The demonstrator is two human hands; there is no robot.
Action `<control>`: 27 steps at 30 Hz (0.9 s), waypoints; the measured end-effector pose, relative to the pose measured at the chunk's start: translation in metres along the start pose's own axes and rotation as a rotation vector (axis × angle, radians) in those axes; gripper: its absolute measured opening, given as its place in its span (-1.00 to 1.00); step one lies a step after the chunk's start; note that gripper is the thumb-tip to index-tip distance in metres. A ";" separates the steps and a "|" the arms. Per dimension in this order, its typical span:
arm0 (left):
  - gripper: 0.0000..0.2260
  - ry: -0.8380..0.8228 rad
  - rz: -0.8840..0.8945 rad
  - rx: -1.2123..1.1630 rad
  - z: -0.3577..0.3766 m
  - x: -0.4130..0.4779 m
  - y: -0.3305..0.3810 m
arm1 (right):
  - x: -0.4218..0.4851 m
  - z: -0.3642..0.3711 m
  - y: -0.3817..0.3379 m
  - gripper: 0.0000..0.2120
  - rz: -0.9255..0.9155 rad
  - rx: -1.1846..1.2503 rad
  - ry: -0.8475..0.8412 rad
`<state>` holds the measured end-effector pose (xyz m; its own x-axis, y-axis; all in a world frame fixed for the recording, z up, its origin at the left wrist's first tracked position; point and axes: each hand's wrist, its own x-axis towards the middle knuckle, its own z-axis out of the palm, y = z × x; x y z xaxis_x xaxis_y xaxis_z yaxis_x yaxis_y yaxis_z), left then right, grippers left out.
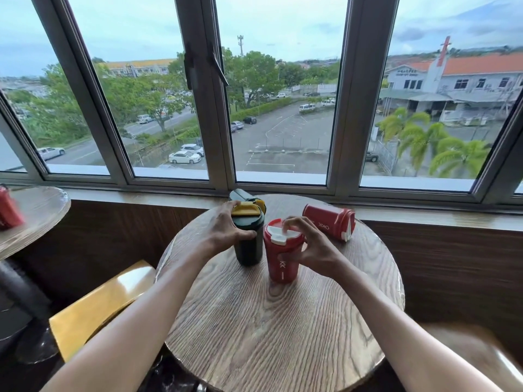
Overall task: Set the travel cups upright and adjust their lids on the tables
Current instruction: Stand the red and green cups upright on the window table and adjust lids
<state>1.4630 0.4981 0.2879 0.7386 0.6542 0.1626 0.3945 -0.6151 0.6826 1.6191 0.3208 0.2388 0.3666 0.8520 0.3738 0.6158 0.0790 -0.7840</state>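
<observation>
On the round wooden table [283, 321] a dark green travel cup [250, 246] with a yellow lid stands upright. My left hand [226, 227] wraps around its top from the left. Beside it stands an upright red cup [280, 267] with a white flip lid. My right hand [308, 244] holds this cup's upper side, fingertips on the lid. A second red cup [328, 220] lies on its side at the back right. Another dark green cup [243, 195] lies on its side behind the upright green one, partly hidden.
A yellow chair seat [104, 304] sits left of the table. Further left is a second round table [34, 216] with a red cup [8, 210] at the frame edge. A window sill [424, 213] and wooden wall panel run behind the table.
</observation>
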 end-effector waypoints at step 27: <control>-0.13 -0.166 0.074 -0.171 0.021 0.050 -0.017 | 0.038 -0.026 -0.017 -0.73 0.264 0.225 0.003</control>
<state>1.5050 0.5321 0.2694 0.8474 0.5202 0.1065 0.2488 -0.5660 0.7859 1.6403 0.3382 0.2791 0.4946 0.8569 0.1449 0.3307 -0.0314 -0.9432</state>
